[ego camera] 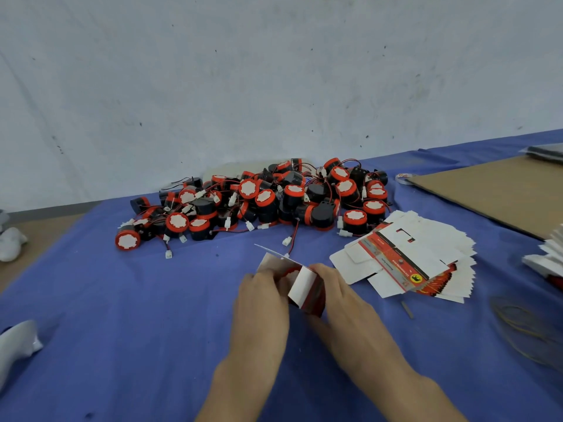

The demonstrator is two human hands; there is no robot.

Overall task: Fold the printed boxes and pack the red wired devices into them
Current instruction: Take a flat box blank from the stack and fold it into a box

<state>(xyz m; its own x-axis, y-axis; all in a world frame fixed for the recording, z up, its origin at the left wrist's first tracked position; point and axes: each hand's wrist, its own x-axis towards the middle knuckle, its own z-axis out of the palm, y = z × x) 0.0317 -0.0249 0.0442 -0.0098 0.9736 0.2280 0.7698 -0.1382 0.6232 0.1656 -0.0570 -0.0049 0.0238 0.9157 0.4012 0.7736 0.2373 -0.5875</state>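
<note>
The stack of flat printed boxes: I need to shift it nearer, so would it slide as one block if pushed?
Probably not: the stack of flat printed boxes lies fanned out, so sheets likely slip over each other. They look like thin card, probably light and bendy. The blue cloth may drag the bottom ones.

Your blue-clothed bench (122, 315) carried a heap of red wired devices (259, 202) toward its far edge. A fanned stack of flat printed boxes (411, 260) lay just right of them, a brown cardboard sheet (487, 187) farther right, and loose rubber bands (524, 327) nearer you.
</note>
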